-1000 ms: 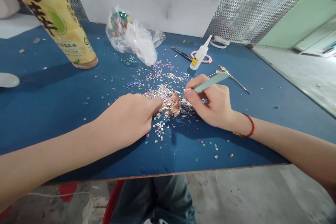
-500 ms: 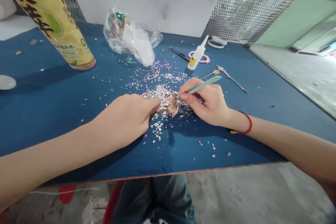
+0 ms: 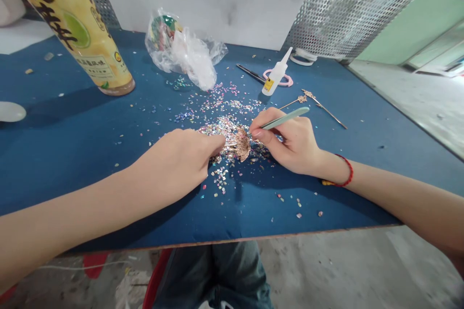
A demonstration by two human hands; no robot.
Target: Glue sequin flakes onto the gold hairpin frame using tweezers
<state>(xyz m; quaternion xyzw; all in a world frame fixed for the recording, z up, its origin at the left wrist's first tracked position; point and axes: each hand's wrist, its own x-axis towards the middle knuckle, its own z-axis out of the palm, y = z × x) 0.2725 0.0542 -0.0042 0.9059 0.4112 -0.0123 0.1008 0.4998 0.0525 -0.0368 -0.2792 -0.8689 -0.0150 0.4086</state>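
Around the green tool, bent right fingers

A yellow drink bottle with a lime on its label stands at the left of the blue table, a white rounded object cut off at the edge near it. Farther back lies a crumpled clear plastic bag, before a white panel with at least 2 dark spots. To the right — a pink loop, a white ring and perforated metal sheeting. Below spreads grey floor.
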